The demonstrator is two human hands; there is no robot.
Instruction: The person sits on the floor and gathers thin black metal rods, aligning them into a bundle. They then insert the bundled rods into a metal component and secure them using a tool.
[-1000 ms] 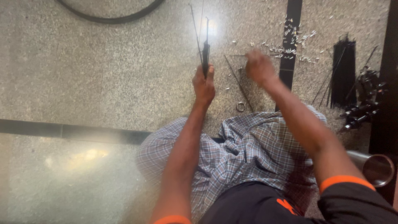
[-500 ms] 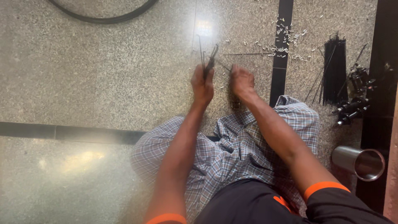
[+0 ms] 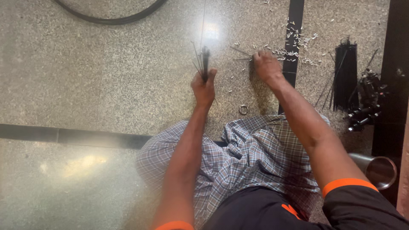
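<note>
My left hand point(image 3: 204, 86) grips a bundle of thin black spokes point(image 3: 203, 59), held upright over the speckled floor. My right hand point(image 3: 266, 65) reaches out to the right, fingers down among several small silver nipples point(image 3: 294, 47) scattered on the floor, touching a loose spoke point(image 3: 240, 52). Whether it holds anything I cannot see. A small metal ring point(image 3: 243, 109) lies on the floor between my arms. I sit on the floor with a checked cloth point(image 3: 251, 157) over my lap.
A stack of black spokes point(image 3: 346, 72) lies at the right, beside dark metal parts point(image 3: 366, 102). A metal cup point(image 3: 379, 170) stands by my right elbow. A black rim's arc point(image 3: 110, 17) shows at the top. A dark floor strip point(image 3: 64, 135) crosses the left.
My right hand has moved from close beside the left hand out to the right and forward, onto the scattered nipples. The left hand keeps the spoke bundle.
</note>
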